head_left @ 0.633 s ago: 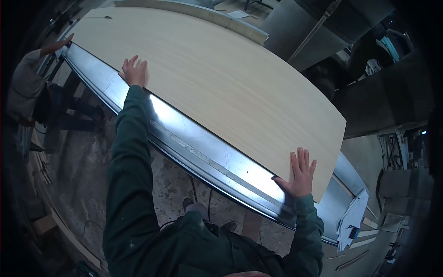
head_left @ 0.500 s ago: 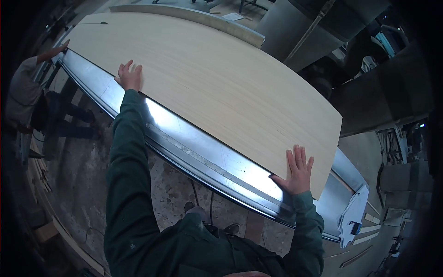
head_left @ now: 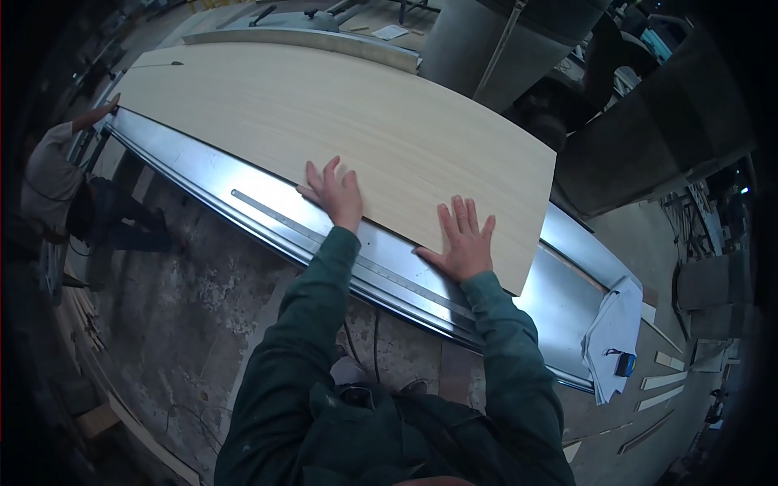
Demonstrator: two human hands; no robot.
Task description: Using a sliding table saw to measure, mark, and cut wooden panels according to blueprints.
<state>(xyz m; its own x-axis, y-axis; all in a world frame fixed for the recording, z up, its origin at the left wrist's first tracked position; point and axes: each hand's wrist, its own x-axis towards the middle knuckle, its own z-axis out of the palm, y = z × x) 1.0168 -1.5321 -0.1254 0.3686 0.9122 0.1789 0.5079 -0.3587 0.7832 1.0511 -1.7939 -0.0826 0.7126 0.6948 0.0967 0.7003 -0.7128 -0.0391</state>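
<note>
One long pale wooden veneer panel [head_left: 324,113], flat on one silver metal saw table [head_left: 194,166], running far left to near right; its right end stops short of the table's end, leaving bare metal. One steel ruler strip [head_left: 267,212] along the near rail. My two hands, both flat with fingers spread, holding nothing: left hand [head_left: 334,194] on the panel's near edge, right hand [head_left: 463,241] just beside it. One other person's hand [head_left: 104,110] at the far-left corner. One white cloth [head_left: 613,328] near right.
</note>
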